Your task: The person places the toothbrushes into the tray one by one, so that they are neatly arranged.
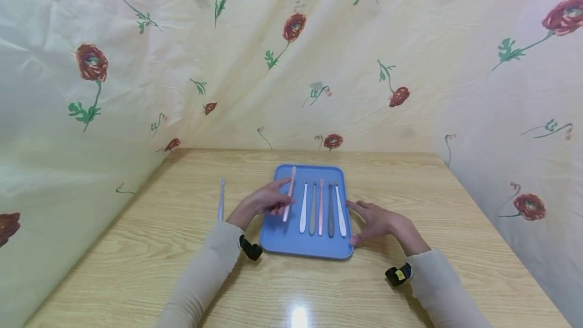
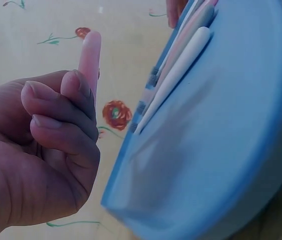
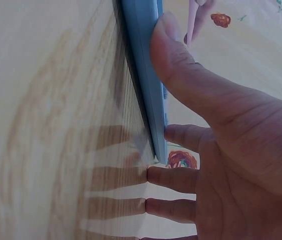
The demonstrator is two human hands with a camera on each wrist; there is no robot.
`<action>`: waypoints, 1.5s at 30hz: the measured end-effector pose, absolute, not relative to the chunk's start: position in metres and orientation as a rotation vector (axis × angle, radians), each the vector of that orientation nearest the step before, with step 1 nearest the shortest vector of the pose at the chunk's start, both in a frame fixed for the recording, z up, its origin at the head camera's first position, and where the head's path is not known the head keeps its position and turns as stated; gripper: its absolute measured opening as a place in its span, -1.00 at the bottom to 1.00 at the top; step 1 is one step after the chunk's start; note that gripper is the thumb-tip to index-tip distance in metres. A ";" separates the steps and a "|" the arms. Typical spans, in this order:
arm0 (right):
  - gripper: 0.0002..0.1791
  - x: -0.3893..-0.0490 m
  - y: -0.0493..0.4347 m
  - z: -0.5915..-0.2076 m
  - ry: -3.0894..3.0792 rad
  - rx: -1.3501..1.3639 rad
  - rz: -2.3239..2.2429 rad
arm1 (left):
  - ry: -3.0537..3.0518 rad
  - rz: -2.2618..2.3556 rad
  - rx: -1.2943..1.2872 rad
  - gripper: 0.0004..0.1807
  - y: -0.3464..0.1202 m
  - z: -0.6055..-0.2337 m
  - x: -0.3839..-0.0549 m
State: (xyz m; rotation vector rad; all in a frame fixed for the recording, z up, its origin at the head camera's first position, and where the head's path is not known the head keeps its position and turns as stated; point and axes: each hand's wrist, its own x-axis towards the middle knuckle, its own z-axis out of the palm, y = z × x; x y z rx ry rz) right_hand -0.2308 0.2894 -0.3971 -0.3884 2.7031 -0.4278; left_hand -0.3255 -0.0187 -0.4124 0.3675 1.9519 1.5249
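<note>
My left hand [image 1: 269, 199] pinches a pink toothbrush [image 1: 290, 191] above the left part of a blue tray [image 1: 282, 244]. In the left wrist view its rounded handle end [image 2: 89, 57] sticks up past the curled fingers. White, grey, pink and dark toothbrushes lie side by side in the tray, heads toward the back, among them a white toothbrush [image 1: 303, 211] and a dark toothbrush [image 1: 331, 214]. At the tray's right side is my right hand [image 1: 375, 221], fingers extended, with thumb and index fingertip at the rim and other fingertips down by the table.
A pale purple toothbrush [image 1: 221, 199] lies on the wooden table [image 1: 150, 247] left of the tray, partly hidden behind the left forearm. Flower-patterned cloth [image 1: 246, 65] hangs behind the table and along both sides.
</note>
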 end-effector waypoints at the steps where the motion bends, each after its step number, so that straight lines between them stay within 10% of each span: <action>1: 0.25 -0.231 0.289 -0.397 2.703 -0.389 -0.427 | 1.952 1.522 0.376 -0.05 -0.018 -0.413 -0.326; 45: 0.24 -0.233 0.290 -0.399 2.712 -0.407 -0.422 | 2.167 1.291 0.290 -0.01 0.004 -0.429 -0.320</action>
